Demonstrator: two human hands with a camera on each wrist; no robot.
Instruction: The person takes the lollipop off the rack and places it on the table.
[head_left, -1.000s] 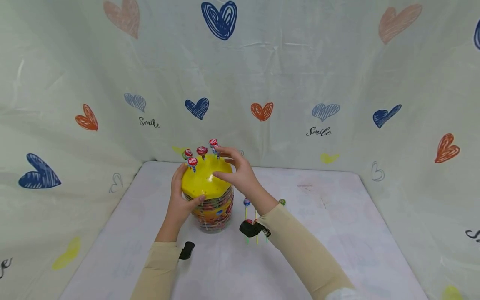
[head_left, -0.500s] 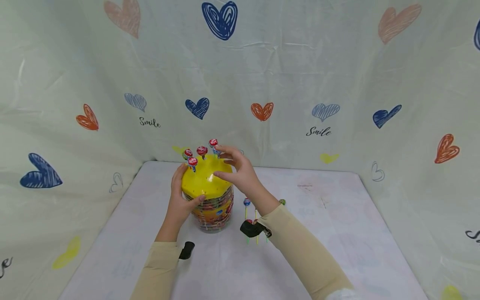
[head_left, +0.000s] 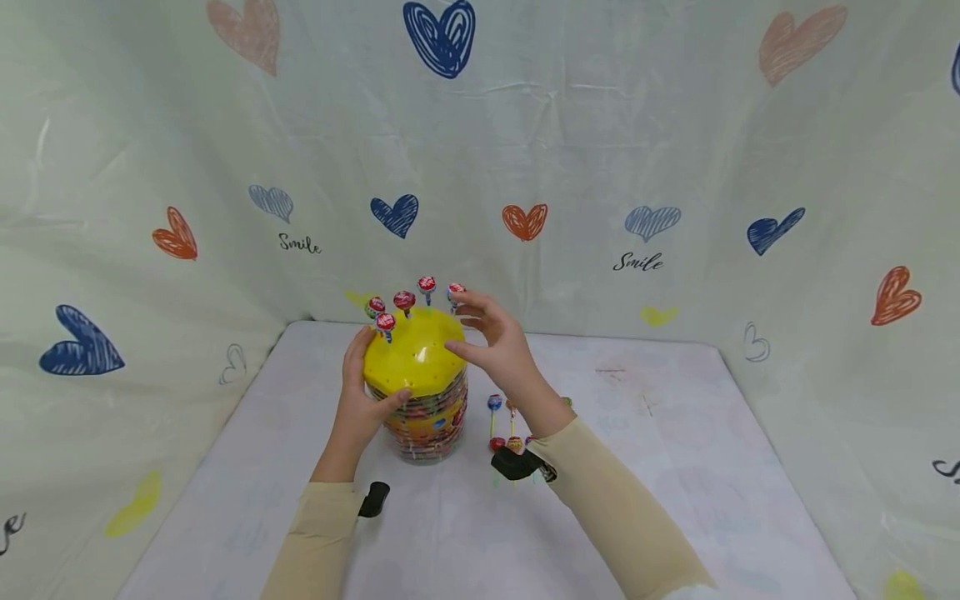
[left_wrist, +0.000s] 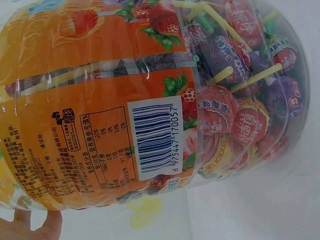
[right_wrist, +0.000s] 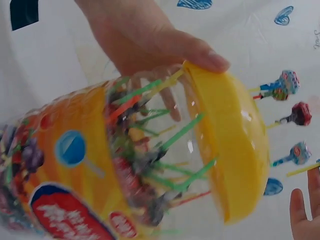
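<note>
The left hand (head_left: 362,410) grasps with its fingers the jar (head_left: 426,432) and its yellow lid (head_left: 416,362), where four lollipops (head_left: 404,301) already stand, the right hand (head_left: 495,335) pinches a fifth lollipop (head_left: 456,290), seemingly not yet inserted, and the remaining lollipops (head_left: 495,402) lie on the table (head_left: 712,467).

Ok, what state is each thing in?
Clear plastic jar with orange label, upright, gripped near its top by left hand
Domed yellow plastic lid, on the jar
Four round wrapped lollipops, standing in lid
Yellow-stick wrapped lollipop, in right hand, out of lid
Loose round lollipops, lying on white table
</note>
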